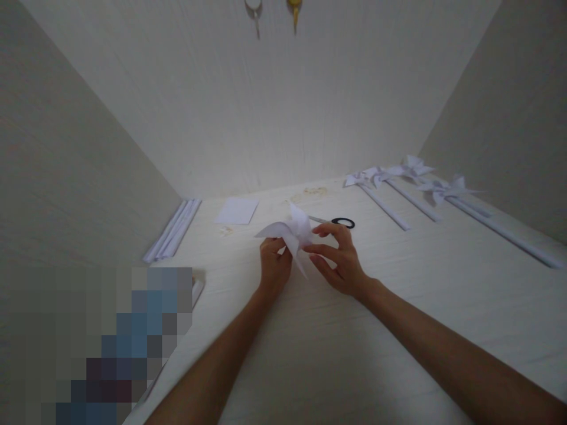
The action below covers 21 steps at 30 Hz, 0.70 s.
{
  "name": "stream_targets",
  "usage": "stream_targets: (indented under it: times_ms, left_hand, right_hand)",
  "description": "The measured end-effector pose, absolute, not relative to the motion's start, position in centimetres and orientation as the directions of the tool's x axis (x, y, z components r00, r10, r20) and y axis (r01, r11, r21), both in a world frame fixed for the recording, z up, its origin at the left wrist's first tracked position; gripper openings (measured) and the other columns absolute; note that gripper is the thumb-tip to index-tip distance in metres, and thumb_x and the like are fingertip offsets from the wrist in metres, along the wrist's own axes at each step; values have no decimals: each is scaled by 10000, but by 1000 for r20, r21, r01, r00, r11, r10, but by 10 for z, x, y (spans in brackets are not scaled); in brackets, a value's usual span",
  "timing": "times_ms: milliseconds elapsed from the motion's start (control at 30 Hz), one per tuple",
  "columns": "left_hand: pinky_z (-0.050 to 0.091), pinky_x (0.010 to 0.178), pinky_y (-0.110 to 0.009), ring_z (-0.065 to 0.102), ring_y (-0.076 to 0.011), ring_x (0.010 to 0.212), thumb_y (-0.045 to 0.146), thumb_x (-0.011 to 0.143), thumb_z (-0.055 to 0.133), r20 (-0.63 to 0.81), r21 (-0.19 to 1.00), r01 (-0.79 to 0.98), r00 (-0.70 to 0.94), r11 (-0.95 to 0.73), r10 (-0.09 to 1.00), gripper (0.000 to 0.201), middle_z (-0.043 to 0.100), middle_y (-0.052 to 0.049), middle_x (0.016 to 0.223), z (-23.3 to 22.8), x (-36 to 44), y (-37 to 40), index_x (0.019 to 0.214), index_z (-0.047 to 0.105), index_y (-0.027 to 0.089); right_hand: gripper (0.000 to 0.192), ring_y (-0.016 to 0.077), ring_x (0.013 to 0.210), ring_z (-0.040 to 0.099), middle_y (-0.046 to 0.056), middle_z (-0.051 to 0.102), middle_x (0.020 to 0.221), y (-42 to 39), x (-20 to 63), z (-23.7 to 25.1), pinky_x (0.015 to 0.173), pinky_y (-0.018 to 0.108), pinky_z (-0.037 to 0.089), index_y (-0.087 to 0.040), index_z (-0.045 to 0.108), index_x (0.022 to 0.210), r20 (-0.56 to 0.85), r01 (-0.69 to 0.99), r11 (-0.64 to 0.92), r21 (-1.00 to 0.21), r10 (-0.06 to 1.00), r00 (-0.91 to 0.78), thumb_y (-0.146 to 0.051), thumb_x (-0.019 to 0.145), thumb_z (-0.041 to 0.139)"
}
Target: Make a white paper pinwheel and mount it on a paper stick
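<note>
Head view is showing the left hand (274, 267) pinching a white paper pinwheel (295, 235), its thumb and fingers gripping narrowly near the underside. The pinwheel is being held over the middle of the table, blades flaring outward. The right hand (342, 257) is hovering at its right side with thumb and fingers spreading apart — whether the fingertips are touching the paper, I cannot tell.

Just behind the right hand, black-handled scissors (344, 223) are lying on the white tabletop (283, 354), which is showing faint streaks and a few tan marks (315, 191). A square paper sheet (237, 211) is lying toward the back left, and rolled paper sticks (173, 231) are resting side by side near the left wall (88, 147). Four paper pinwheels (446, 190) are lying at the right, with paper sticks extending toward the front. The back wall (287, 112) is rising behind — a white hook (254, 5) and a yellow hook (295, 5) are hanging high on it. Coarse pixels are hiding the lower left.
</note>
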<state>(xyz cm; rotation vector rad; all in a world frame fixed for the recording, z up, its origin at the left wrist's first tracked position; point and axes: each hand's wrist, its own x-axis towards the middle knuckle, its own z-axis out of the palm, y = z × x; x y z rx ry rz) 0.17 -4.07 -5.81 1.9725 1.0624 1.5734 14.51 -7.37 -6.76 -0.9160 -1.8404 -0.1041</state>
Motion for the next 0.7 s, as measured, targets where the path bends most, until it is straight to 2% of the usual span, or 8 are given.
stream_targets:
  times_ms: [133, 233, 367, 533, 700]
  left_hand:
    - [399, 580, -260, 528, -146, 623, 148, 676, 509, 625, 726, 295, 95, -622, 775, 179, 598, -11, 577, -59, 2, -41, 544, 630, 165]
    - [402, 600, -269, 527, -151, 642, 154, 677, 505, 601, 749, 284, 92, -599, 794, 172, 598, -17, 603, -59, 2, -41, 564, 634, 164]
    - [393, 574, -252, 516, -146, 625, 144, 658, 508, 549, 789, 275, 86, -549, 832, 166, 571, -12, 571, -56, 2, -41, 531, 612, 162]
    - [398, 579, -238, 512, -130, 613, 138, 620, 544, 469, 868, 160, 47, -470, 882, 115, 564, -1, 598, -58, 2, -39, 510, 567, 160]
    - [385, 558, -235, 502, -122, 584, 151, 593, 572, 262, 965, 35, -82, -260, 962, 50, 549, 24, 553, -62, 2, -36, 544, 581, 153]
  right_hand:
    - [212, 206, 925, 452, 69, 446, 1060, -74, 145, -67, 788, 395, 381, -244, 569, 958, 821, 632, 691, -351, 552, -146, -209, 761, 500]
    - [232, 206, 928, 449, 71, 442, 1092, -73, 144, -67, 806, 402, 366, -241, 558, 989, 801, 647, 684, -336, 569, -187, -225, 764, 503]
    - [202, 206, 927, 450, 64, 448, 1075, -73, 144, -66, 810, 405, 363, -240, 563, 956, 801, 635, 694, -339, 567, -193, -224, 765, 499]
    - [166, 198, 910, 461, 69, 451, 986, -71, 146, -66, 784, 387, 388, -219, 559, 917, 801, 602, 656, -455, 597, -44, -194, 771, 482]
    - [128, 182, 867, 465, 56, 448, 883, -66, 147, -64, 745, 351, 405, -203, 564, 818, 771, 565, 593, -574, 624, 128, -175, 793, 442]
